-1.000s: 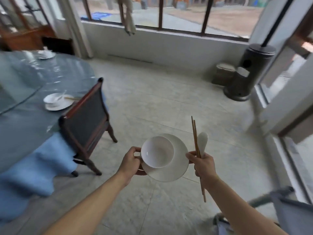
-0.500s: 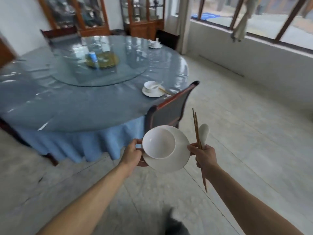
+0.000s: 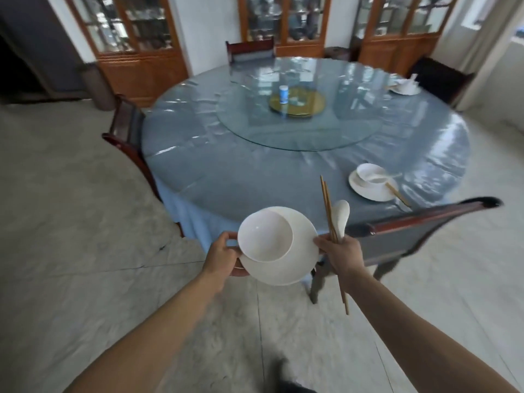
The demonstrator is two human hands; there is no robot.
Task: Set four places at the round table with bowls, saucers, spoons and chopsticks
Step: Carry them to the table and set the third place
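Observation:
My left hand (image 3: pixel 222 258) grips the left rim of a white saucer (image 3: pixel 297 259) that carries a white bowl (image 3: pixel 265 236), held above the floor short of the round table (image 3: pixel 226 177). My right hand (image 3: pixel 341 255) touches the saucer's right rim and clasps a pair of wooden chopsticks (image 3: pixel 329 211) and a white spoon (image 3: pixel 341 215), both pointing up. One set place (image 3: pixel 373 181) with bowl, saucer, spoon and chopsticks lies at the table's near right edge. Another set place (image 3: pixel 404 86) sits at the far right edge.
A glass turntable (image 3: pixel 295 129) with a small blue-and-white cup (image 3: pixel 283 94) fills the table's middle. Dark wooden chairs stand at the near right (image 3: pixel 419 231), the left (image 3: pixel 127 134) and the far side (image 3: pixel 251 51). Glass-fronted cabinets (image 3: pixel 136 43) line the back wall.
The view has swung left from the window to face the table squarely, and the table is closer. Both hands keep the same hold on the dishes, spoon and chopsticks.

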